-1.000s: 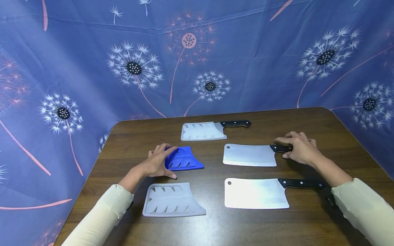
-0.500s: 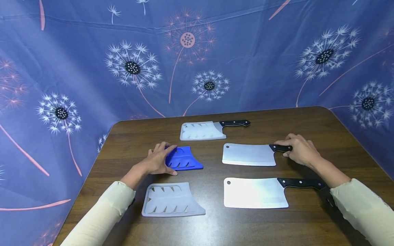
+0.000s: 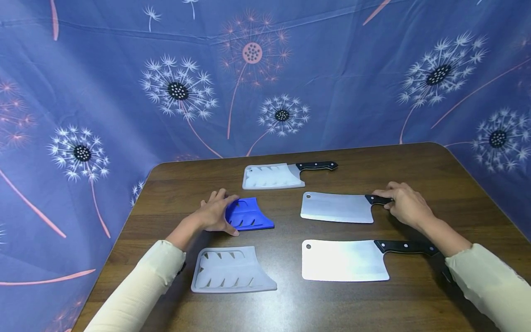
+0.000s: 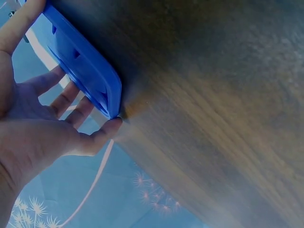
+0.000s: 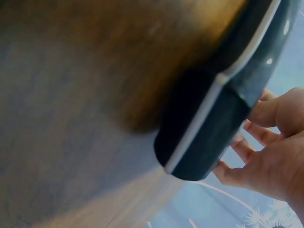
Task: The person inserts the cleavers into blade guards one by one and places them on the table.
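My left hand [image 3: 215, 214] spans the left end of a blue cleaver sheath [image 3: 250, 216], thumb on its near edge and fingers at its far edge. In the left wrist view, the fingertips touch the rim of the blue sheath [image 4: 88, 59]. On the right, my right hand [image 3: 408, 205] grips the black handle [image 3: 377, 199] of the middle cleaver [image 3: 336, 207], whose blade is bare and points left. A large black handle [image 5: 213, 118] fills the foreground of the right wrist view and partly hides the fingers of the right hand [image 5: 270, 152].
A bare larger cleaver [image 3: 344, 260] lies in front, its handle under the right forearm. The large white sheath [image 3: 232, 269] lies front left. At the back is a cleaver in a white sheath [image 3: 271, 177]. The wooden table [image 3: 290, 304] meets a blue dandelion-print cloth [image 3: 323, 69].
My left hand has shifted slightly right over the blue sheath. My right fingers have closed in on the middle cleaver's handle, and its blade sits slightly differently. Everything else stays put.
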Demonstrator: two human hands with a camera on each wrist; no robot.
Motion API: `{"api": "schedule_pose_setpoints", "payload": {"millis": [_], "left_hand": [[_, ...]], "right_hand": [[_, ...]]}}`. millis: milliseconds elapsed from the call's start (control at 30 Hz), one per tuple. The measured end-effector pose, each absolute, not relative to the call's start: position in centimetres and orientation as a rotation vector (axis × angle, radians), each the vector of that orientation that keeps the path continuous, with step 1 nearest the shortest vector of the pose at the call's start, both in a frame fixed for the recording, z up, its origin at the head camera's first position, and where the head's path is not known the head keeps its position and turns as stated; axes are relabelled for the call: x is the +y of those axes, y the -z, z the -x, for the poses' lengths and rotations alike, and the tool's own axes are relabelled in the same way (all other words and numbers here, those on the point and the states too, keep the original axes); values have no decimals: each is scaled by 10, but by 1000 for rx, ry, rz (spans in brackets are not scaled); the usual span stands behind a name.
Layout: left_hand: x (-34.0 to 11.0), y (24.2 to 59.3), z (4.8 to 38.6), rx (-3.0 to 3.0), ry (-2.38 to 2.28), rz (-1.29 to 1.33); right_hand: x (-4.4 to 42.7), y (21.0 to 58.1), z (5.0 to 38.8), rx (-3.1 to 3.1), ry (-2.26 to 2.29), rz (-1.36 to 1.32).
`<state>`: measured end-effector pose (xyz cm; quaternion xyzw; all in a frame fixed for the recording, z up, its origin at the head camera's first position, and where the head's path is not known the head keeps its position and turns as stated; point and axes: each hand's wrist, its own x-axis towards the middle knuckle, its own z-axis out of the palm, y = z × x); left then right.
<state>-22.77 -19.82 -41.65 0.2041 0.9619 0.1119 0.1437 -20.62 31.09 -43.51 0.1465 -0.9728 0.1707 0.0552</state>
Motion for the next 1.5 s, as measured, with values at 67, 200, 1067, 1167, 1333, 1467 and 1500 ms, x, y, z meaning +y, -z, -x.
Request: {"api": "schedule_pose_setpoints", "payload": {"millis": [67,200,1067,1167,1333,1467,1500], "left_hand": [[-198,416,227,2778,-318,-586],[-199,416,227,2799,-332,-575],[-198,378,224,3216,-406,-631],[-195,371,222,3264,-408,-652],[-190,362,218,3328,-417,-717],[-187,357,215,3370,-417,-765],[-187,356,214,3380,-414,-776]], "right_hand": [[311,435,206,-2945,-526,-441],[311,435,204,-2915,-549,-439],[285,406,197,-2480,-617,-398],[281,403,197,-2410,-604,-418],[278,396,197,-2308,-591,-448],[275,390,197,-2271,-570,-443],[274,388,197,-2267,-566,-437]]}}
